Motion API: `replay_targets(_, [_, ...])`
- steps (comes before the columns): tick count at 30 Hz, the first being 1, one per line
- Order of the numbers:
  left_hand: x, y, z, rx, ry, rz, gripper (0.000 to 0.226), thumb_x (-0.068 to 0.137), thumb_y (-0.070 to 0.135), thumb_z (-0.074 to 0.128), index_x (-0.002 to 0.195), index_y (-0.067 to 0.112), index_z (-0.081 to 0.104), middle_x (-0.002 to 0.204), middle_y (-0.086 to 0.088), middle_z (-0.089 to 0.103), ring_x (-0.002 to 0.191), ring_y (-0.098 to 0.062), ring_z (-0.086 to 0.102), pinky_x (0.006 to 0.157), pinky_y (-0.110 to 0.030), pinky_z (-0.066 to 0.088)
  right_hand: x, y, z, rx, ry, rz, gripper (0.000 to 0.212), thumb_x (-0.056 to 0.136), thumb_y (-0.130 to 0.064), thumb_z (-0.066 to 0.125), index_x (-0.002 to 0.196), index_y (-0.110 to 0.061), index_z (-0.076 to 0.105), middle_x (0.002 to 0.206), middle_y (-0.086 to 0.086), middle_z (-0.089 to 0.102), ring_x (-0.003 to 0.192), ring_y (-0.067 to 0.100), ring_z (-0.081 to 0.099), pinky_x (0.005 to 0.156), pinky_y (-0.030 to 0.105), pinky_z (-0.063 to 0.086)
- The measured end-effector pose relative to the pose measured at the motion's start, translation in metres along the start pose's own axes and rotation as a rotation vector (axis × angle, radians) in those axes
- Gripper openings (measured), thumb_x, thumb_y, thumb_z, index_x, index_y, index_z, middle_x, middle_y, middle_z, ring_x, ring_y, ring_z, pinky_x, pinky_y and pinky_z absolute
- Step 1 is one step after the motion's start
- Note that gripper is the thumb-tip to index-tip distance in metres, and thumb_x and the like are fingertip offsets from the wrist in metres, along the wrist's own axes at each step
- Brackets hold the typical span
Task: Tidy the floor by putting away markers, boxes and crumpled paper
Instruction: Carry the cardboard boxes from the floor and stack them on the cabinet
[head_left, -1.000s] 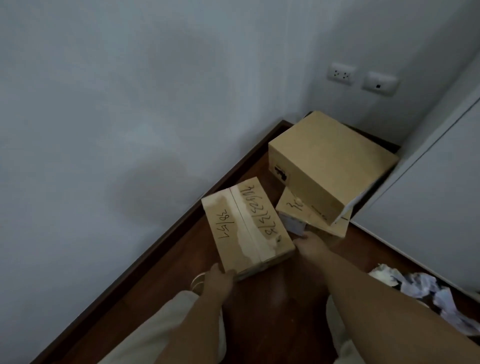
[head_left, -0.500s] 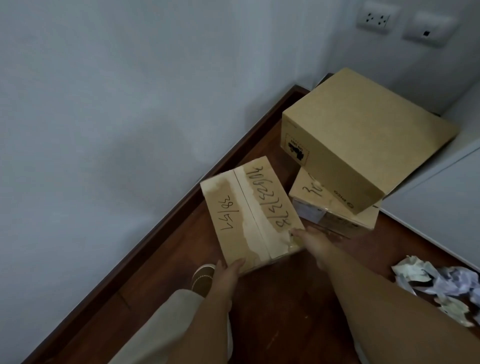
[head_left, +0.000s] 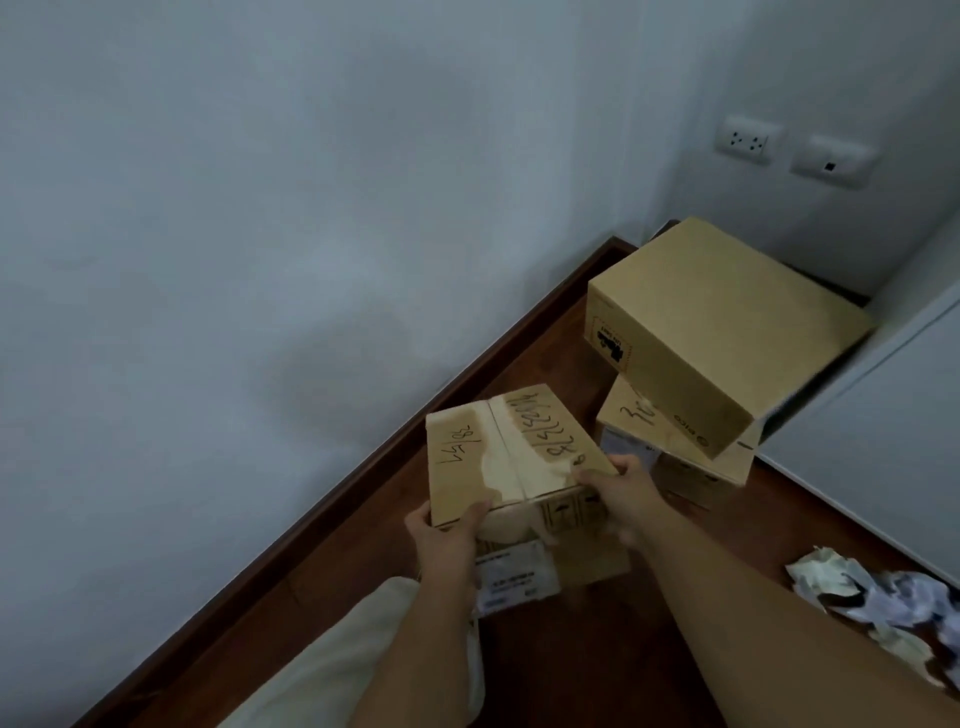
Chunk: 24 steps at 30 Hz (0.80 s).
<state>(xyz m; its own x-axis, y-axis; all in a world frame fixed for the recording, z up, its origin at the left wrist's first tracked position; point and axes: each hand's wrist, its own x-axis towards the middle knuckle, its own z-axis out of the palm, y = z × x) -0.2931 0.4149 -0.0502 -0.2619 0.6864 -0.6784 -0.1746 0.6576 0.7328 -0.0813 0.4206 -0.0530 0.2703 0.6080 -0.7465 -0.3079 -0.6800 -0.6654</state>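
A small cardboard box (head_left: 511, 452) with black handwriting on its taped top is lifted off the wooden floor, tilted toward me. My left hand (head_left: 449, 535) grips its near left corner, thumb on top. My right hand (head_left: 615, 486) grips its near right corner. In the room corner a large plain cardboard box (head_left: 722, 332) leans on a flatter cardboard box (head_left: 670, 447) under it. Crumpled paper (head_left: 872, 597) lies on the floor at the right. No markers show.
A white wall (head_left: 260, 260) with a dark baseboard (head_left: 363, 478) runs along the left. A white cabinet panel (head_left: 883, 431) stands at the right. A power socket (head_left: 743, 140) and a switch plate (head_left: 831, 161) sit on the far wall. My light trouser leg (head_left: 332, 670) is at the bottom.
Both hands have closed on the small box and raised it off the floor toward me; its labelled front side now shows. The camera has pulled back.
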Motion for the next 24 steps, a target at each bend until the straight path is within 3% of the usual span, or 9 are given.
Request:
replay_targets(4, [-0.046,0.021,-0.003,-0.04,-0.019,0.121,0.083,0.061,0.019,0.09,0.121,0.034,0.034,0.117,-0.009,0.056,0.102,-0.03,0.063,0.087,-0.052,0.055,-0.045,-0.02,-0.01,0.062,-0.021,-0.065,0.049,0.08,-0.016,0.074,0.118,-0.024,0.044,0.111,0.007,0.057,0.101,0.033,0.06,0.085,0.063,0.051])
replay_targets(9, [-0.115,0.075,-0.002,-0.126,-0.092,0.306,0.079,0.069,0.014,0.086,0.123,0.038,0.033,0.12,-0.006,0.055,0.106,-0.031,0.062,0.087,-0.053,0.056,-0.123,-0.069,-0.024,0.195,-0.08,-0.272,0.05,0.083,-0.012,0.071,0.12,-0.029,0.044,0.11,-0.002,0.056,0.101,0.027,0.06,0.076,0.053,0.057])
replay_targets(11, [-0.149,0.097,0.001,-0.15,-0.112,0.42,0.076,0.07,0.015,0.085,0.121,0.038,0.033,0.121,-0.003,0.054,0.107,-0.027,0.061,0.088,-0.051,0.056,-0.16,-0.092,-0.032,0.262,-0.105,-0.368,0.049,0.084,-0.01,0.07,0.122,-0.026,0.044,0.109,0.0,0.056,0.1,0.027,0.061,0.079,0.053,0.057])
replay_targets(14, [-0.201,0.125,0.014,-0.211,-0.126,0.603,0.075,0.069,0.017,0.086,0.12,0.038,0.034,0.122,0.001,0.054,0.11,-0.022,0.059,0.088,-0.046,0.057,-0.218,-0.13,-0.052,0.316,-0.109,-0.557,0.046,0.084,-0.008,0.07,0.122,-0.021,0.047,0.11,0.005,0.058,0.093,0.024,0.063,0.07,0.043,0.056])
replay_targets(19, [-0.292,0.169,0.043,-0.35,-0.258,0.853,0.074,0.066,0.023,0.088,0.116,0.045,0.037,0.126,0.006,0.051,0.116,-0.018,0.056,0.092,-0.047,0.055,-0.321,-0.186,-0.102,0.395,-0.098,-0.849,0.044,0.083,-0.005,0.07,0.115,-0.027,0.051,0.112,0.003,0.059,0.1,0.027,0.061,0.084,0.048,0.051])
replay_targets(24, [-0.387,0.213,0.083,-0.456,-0.453,1.103,0.073,0.057,0.038,0.089,0.109,0.054,0.041,0.12,0.025,0.052,0.109,0.003,0.057,0.086,-0.023,0.055,-0.426,-0.226,-0.174,0.453,-0.059,-1.145,0.042,0.083,-0.002,0.069,0.11,-0.03,0.053,0.111,0.004,0.059,0.097,0.024,0.065,0.084,0.048,0.053])
